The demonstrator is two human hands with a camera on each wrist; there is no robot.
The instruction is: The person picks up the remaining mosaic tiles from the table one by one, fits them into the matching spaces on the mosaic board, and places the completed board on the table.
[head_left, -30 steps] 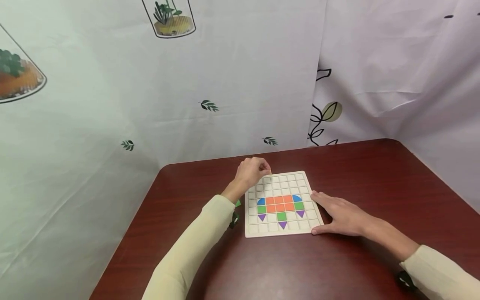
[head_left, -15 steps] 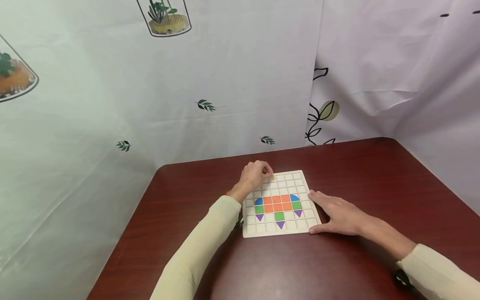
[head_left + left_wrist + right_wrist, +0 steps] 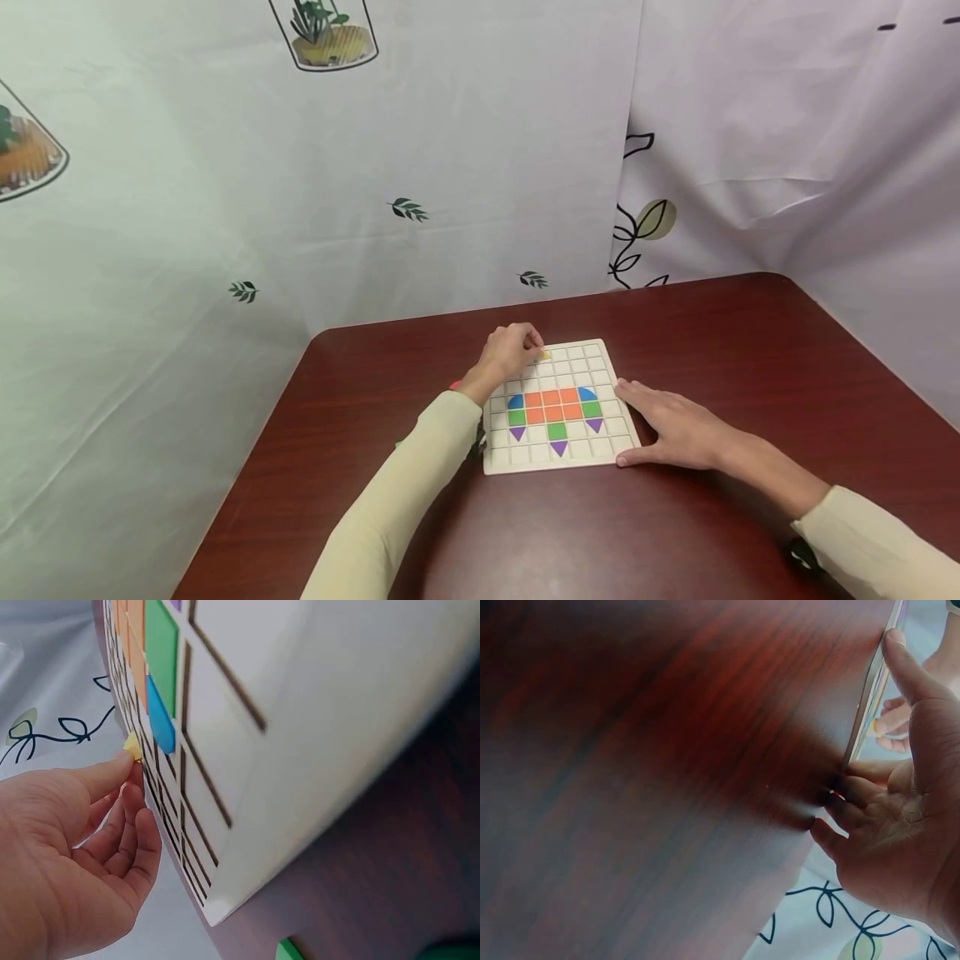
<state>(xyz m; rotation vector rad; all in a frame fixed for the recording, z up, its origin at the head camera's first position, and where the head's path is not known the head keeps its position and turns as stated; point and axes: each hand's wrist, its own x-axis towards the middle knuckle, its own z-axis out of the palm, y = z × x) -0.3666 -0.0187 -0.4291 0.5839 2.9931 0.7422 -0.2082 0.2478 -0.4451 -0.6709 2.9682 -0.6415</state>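
Observation:
A white grid board [image 3: 530, 456] lies flat on the table. Orange tiles [image 3: 552, 405], blue quarter-round tiles [image 3: 587, 393], green squares [image 3: 557, 431] and purple triangles [image 3: 558, 448] sit in its cells. At the far row, my left hand [image 3: 507, 350] pinches a small yellow tile [image 3: 133, 745] between thumb and forefinger, against the board; the fingers partly hide its shape. My right hand [image 3: 678, 429] rests along the board's right edge, thumb near the front corner and the other fingers farther up, all fairly straight.
Left of the board, partly hidden by the left sleeve [image 3: 405, 467], are a bit of red [image 3: 455, 385] and a green piece [image 3: 287, 950]. The dark red table [image 3: 660, 325] reaches a patterned cloth backdrop [image 3: 480, 167].
My left hand has moved slightly right and toward me at the far row, and the yellow tile now shows beyond its fingertips. My right hand stays at the board's edge.

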